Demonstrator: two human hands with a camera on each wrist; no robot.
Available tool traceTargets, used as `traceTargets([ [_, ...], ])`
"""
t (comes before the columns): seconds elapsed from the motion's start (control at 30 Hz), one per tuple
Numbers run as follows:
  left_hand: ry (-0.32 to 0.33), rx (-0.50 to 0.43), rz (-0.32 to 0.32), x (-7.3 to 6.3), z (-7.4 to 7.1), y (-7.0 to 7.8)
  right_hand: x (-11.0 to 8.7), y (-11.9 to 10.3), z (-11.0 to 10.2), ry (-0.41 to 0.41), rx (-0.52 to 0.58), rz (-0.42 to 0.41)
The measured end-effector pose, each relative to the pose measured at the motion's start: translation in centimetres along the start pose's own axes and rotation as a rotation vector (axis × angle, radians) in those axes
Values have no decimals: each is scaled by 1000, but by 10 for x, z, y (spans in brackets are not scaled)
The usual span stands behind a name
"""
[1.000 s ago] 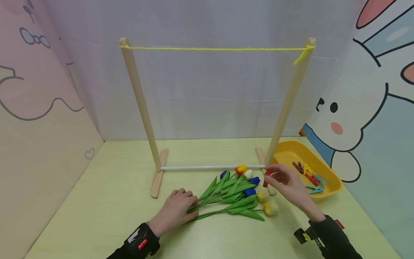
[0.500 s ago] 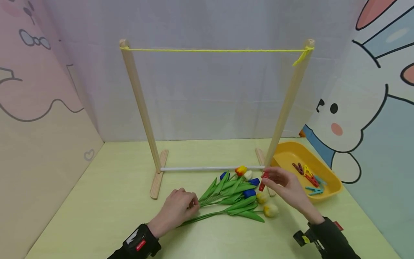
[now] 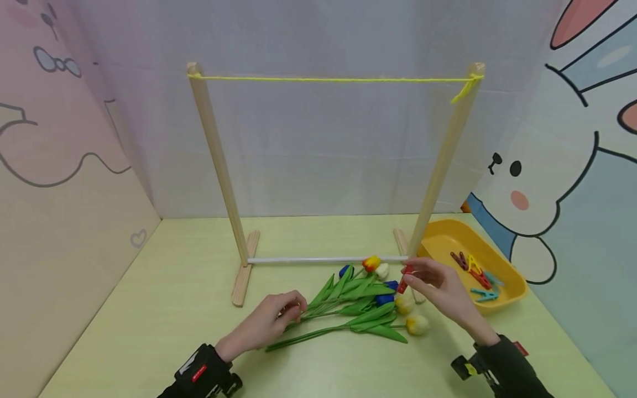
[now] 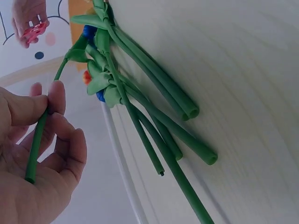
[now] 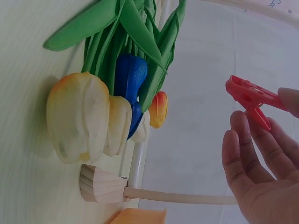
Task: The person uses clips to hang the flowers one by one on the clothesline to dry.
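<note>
Several artificial tulips point(image 3: 368, 318) with green leaves and blue, white, yellow-white and orange-red blooms lie on the table before the frame. My left hand point(image 3: 269, 320) pinches one tulip stem point(image 4: 38, 142) between thumb and fingers, near its lower end. That stem is lifted off the others; which bloom it carries I cannot tell. On the right, my right hand point(image 3: 443, 287) holds a red clothespin point(image 5: 247, 93) by its handles, just over the blooms. The remaining stems point(image 4: 159, 116) lie on the table beside my left hand.
A wooden frame point(image 3: 214, 160) stands behind the tulips, with a yellow string point(image 3: 328, 79) tied between its posts and a white bar point(image 3: 298, 260) low down. At the right, a yellow tray point(image 3: 433, 237) holds several clothespins point(image 3: 480, 273) in red, yellow and blue-green.
My left hand has turned and lifted slightly, now with a single stem pinched. The red clothespin in my right hand has shifted a little to the left and tilted.
</note>
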State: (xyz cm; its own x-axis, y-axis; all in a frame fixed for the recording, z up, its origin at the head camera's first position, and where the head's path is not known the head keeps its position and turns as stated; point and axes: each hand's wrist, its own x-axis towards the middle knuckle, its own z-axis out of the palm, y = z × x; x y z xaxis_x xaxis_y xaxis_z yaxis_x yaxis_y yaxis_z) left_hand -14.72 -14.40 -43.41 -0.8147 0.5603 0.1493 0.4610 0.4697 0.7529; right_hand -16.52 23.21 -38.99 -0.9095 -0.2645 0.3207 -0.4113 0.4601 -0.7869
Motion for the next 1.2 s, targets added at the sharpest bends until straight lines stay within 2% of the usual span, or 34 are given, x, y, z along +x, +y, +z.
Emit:
traceTargets([
  [0.17, -15, -103, -4, -3, -5, -2, 1, -2, -1, 6, -4, 5],
  [0.27, -26, -136, 21, -5, -10, -2, 1, -3, -2, 10, 8, 2],
  [0.37, -58, -160, 66, -6, -18, -2, 1, -4, -2, 16, 36, -6],
  [0.57, -163, -228, 163, -9, -33, 0, 1, -3, -1, 21, 112, -36],
  [0.67, -190, -263, 184, -11, -38, 1, 2, -3, -1, 22, 154, -68],
  [0.73, -197, -284, 169, -11, -40, 1, 2, -3, -1, 23, 168, -97],
  [0.83, -201, -304, 180, -10, -42, 1, 3, -3, -1, 21, 174, -131],
  [0.97, -203, -347, 220, -10, -47, -1, 5, -4, -1, 0, 206, -140],
  [1.07, -198, -409, 211, -12, -51, -1, 6, -4, -2, 1, 255, -151],
  [1.2, -192, -525, 197, -16, -59, -1, 7, -7, -5, 53, 333, -162],
])
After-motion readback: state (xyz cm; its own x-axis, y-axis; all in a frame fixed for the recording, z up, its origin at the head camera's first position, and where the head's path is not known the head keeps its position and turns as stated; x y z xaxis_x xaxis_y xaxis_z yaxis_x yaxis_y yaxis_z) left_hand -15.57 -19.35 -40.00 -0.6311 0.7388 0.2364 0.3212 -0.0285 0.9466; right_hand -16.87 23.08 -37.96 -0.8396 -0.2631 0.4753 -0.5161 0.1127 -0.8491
